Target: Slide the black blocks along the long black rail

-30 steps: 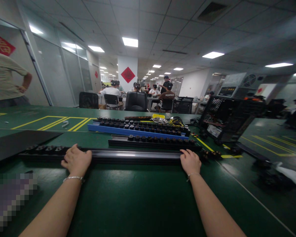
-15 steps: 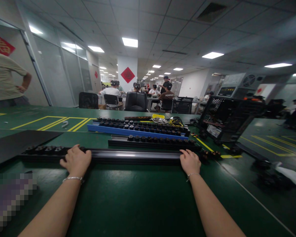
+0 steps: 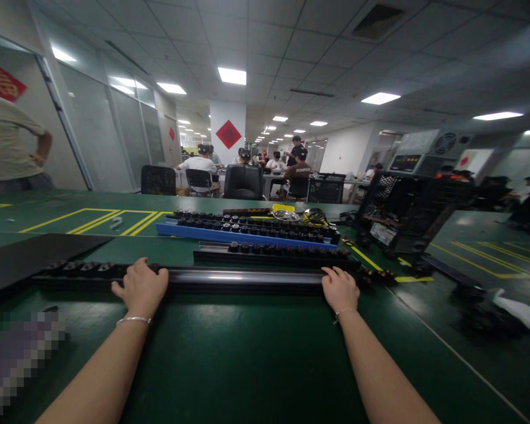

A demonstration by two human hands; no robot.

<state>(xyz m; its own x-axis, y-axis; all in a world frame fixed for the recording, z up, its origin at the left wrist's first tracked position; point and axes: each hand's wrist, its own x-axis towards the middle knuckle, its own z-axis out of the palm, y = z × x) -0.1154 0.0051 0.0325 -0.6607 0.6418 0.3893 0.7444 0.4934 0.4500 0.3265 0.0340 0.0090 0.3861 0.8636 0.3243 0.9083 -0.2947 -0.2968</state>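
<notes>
Ceiling lights shine over a large office, where a pillar behind the green tabletop (image 3: 247, 365) carries a red diamond sign (image 3: 228, 135), its characters blurred. Across the near tabletop lies a long black rail (image 3: 247, 277) with a glossy middle stretch. Both hands touch it, well apart: the left hand (image 3: 142, 287) lies over it with fingers partly spread, just beside a row of dark round parts (image 3: 88, 267); the right hand (image 3: 341, 287) has its fingers close together, bent over the rail toward its right end. How firmly either grips cannot be told. Beyond, a black channel (image 3: 265, 257) and a blue channel (image 3: 194, 231) hold rows of similar parts. Behind these sits a yellow tray (image 3: 284, 208), its contents unclear. Right of them stands an open black case (image 3: 428, 203). Pale lettering on a seated person's brown shirt (image 3: 297, 171) is too small to read surely.
</notes>
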